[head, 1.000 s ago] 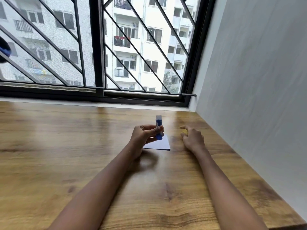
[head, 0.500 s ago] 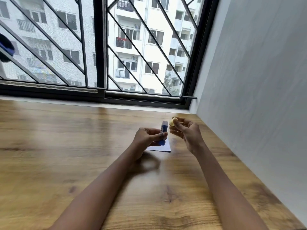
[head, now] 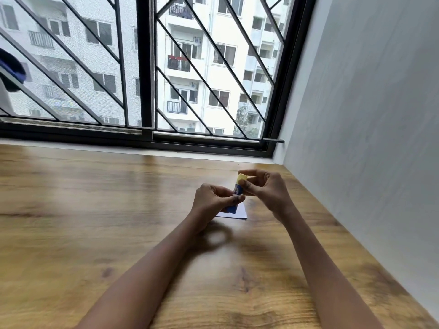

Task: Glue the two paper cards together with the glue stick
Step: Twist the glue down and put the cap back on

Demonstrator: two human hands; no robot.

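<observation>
**Q:** What is in front of the person?

**A:** A wooden table (head: 118, 222) with a warm grain, running up to a dark-framed window (head: 145, 67) with diagonal bars. A plain grey wall (head: 368, 115) closes off the right side. Two bare forearms reach forward from the bottom edge.

**Q:** Where is the glue stick?

**A:** The glue stick (head: 238, 189) is held upright above the table, between both hands, towards the far right part of the tabletop. Its body is blue with a label; the lettering is too blurred to read.

**Q:** How are the hands holding it?

**A:** The left hand (head: 212, 201) is closed around the lower body of the stick, thumb across the front. The right hand (head: 267, 188) pinches the yellow cap (head: 242, 178) at the top — index finger over it, thumb against the side. The cap sits on the stick's upper end; whether it is fully seated I cannot tell.

**Q:** And the paper?

**A:** A white paper card (head: 236, 213) lies flat on the table just beneath the left hand, partly hidden by it. Only one corner and edge show — I cannot tell if it is one sheet or two stacked.
</observation>
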